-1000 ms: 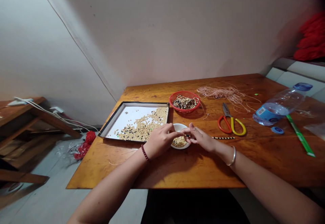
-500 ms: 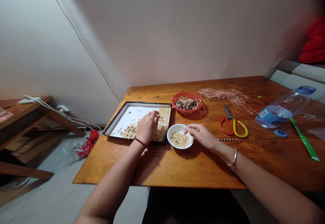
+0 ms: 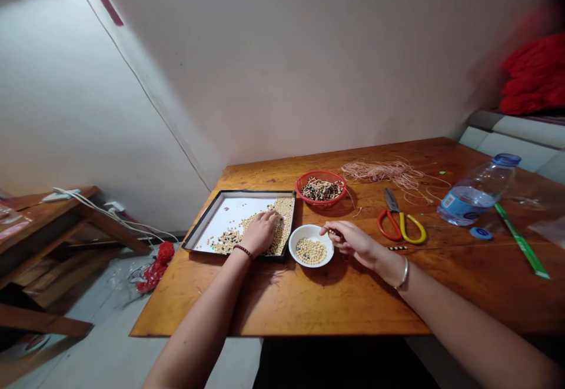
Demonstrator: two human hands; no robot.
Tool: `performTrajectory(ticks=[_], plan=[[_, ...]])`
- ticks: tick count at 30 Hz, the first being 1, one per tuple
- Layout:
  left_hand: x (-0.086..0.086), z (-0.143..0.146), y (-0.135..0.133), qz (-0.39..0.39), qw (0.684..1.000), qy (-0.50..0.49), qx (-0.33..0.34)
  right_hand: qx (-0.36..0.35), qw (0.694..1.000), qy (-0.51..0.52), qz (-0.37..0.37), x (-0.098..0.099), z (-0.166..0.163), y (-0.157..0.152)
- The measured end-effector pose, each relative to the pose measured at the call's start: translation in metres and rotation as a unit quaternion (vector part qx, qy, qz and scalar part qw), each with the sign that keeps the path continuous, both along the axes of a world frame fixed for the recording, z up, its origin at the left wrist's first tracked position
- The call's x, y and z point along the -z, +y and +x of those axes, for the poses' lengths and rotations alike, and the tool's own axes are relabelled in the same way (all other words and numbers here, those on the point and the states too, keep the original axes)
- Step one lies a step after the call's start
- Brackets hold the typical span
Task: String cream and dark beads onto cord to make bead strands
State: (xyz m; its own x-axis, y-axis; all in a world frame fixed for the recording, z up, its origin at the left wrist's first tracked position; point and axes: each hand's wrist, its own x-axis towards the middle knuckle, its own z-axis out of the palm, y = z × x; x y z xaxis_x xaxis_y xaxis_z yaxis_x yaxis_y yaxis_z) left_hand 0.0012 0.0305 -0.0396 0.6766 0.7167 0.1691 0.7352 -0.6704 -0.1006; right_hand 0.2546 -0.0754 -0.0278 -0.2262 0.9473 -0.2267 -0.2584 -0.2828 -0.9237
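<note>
My left hand (image 3: 260, 231) rests inside the black-rimmed white tray (image 3: 220, 209), fingers curled down onto the heap of pale beads (image 3: 282, 209) there. Right of the tray stands a small white bowl (image 3: 311, 231) half full of pale beads. My right hand (image 3: 351, 239) sits at the bowl's right rim, fingers pinched around a thin striped string of beads (image 3: 397, 248) that trails right along the table. A red bead bracelet circles my left wrist and a silver bangle my right.
On the wooden table (image 3: 309, 301) stand a red basket of mixed beads (image 3: 321, 189), a bundle of pink cord (image 3: 382, 171), orange-and-yellow scissors (image 3: 399, 224), a lying water bottle (image 3: 474, 192), its blue cap (image 3: 480, 233) and a green stick (image 3: 521, 242). A low bench with cables (image 3: 66, 200) is at the left.
My left hand left the bowl and moved left into the tray, settling onto the beads. My right hand stayed by the bowl's right rim, still pinching the string.
</note>
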Motion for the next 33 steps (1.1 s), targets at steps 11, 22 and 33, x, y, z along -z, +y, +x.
performTrajectory(ticks=[11, 22, 33], plan=[[-0.0046, 0.0023, -0.0031, 0.024, 1.000, -0.002, 0.002, -0.045, 0.997, -0.044, 0.042, -0.0008, -0.0032, -0.0021], [-0.0040, 0.0019, -0.0030, 0.010, 0.999, -0.031, -0.016, -0.065, 0.995, -0.073, 0.038, -0.0049, -0.0052, -0.0037], [-0.0030, 0.0035, -0.0046, 0.014, 0.998, -0.013, -0.058, -0.061, 0.996, -0.065, 0.017, -0.0068, -0.0035, -0.0036]])
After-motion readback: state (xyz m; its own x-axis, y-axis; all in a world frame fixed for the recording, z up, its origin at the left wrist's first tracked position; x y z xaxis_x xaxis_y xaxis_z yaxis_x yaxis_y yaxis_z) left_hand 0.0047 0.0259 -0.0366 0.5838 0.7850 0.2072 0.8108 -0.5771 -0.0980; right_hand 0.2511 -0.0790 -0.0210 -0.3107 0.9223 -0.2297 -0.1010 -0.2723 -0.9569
